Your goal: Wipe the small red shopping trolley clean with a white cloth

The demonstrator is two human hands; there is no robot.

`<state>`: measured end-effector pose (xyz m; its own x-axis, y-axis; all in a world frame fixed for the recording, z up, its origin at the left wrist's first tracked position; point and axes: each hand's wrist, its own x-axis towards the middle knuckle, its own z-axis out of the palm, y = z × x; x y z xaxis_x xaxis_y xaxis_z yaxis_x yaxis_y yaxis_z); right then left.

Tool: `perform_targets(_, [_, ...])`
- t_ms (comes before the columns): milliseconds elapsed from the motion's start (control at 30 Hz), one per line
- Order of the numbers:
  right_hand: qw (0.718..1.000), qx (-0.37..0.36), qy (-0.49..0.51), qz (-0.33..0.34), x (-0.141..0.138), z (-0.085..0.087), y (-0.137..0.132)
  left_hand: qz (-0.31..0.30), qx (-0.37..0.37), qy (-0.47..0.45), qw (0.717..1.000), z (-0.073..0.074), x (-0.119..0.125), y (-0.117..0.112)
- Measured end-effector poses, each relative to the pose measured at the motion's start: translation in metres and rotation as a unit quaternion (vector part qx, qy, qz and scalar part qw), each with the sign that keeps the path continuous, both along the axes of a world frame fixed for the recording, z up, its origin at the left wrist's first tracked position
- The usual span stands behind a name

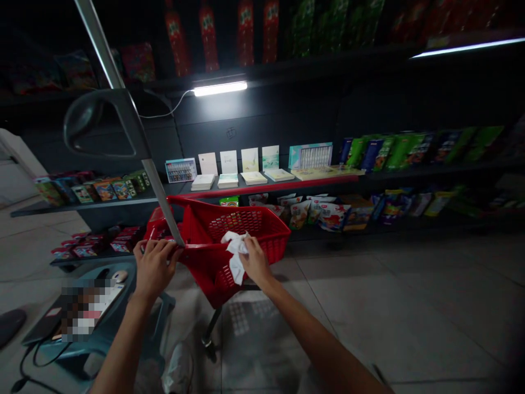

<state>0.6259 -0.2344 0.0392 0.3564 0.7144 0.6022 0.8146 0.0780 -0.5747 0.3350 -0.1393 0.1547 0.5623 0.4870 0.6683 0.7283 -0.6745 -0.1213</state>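
A red plastic shopping cart (205, 264) with a perforated basket stands in front of me. My left hand (155, 268) rests with its fingers curled over the cart's near left rim, beside the foot of a slanting metal pole (162, 197). In my right hand (255, 258) is a crumpled white cloth (237, 254), held against the near side rim of the basket. Part of the cloth hangs down over the outside of that wall. Whether it is fabric or paper, I cannot tell.
Behind the cart, a dark shelf (262, 185) bears notebooks, marker sets and snack bags. Bottles line the shelf above, near a lit tube lamp (220, 88). A blue-green stool (131, 328) with a laptop-like device and cables stands at lower left. A grey handle (104, 123) juts from the pole.
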Motion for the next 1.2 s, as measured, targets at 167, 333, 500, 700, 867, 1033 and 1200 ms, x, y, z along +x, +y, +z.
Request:
perform_targets(167, [0.988, 0.064, -0.086, 0.115, -0.075, 0.013, 0.014, -0.011, -0.002, -0.027, 1.0, -0.006, 0.01, -0.005])
perform_targets(333, [0.975, 0.052, -0.171, 0.13, -0.1, -0.005, 0.027, -0.012, -0.003, -0.04, 0.999, -0.01, 0.02, -0.009])
perform_targets(500, [0.957, -0.053, -0.214, 0.19, -0.116, -0.067, 0.029, -0.018, 0.011, -0.052, 0.998, -0.013, 0.023, -0.007])
perform_targets(700, [0.935, -0.072, -0.287, 0.197, -0.094, -0.058, 0.02, -0.022, 0.014, -0.066, 0.997, -0.013, 0.024, -0.002])
perform_targets(867, [0.974, -0.08, -0.2, 0.065, -0.039, -0.011, 0.013, -0.023, 0.008, -0.07, 0.997, -0.017, 0.023, 0.004])
perform_targets(1033, [0.977, -0.134, -0.169, -0.004, 0.012, -0.014, -0.005, -0.018, 0.012, -0.06, 0.998, -0.02, 0.022, 0.009])
perform_targets(1200, [0.988, -0.094, -0.028, -0.121, 0.093, -0.036, -0.026, -0.039, 0.013, -0.067, 0.997, -0.022, 0.02, 0.012])
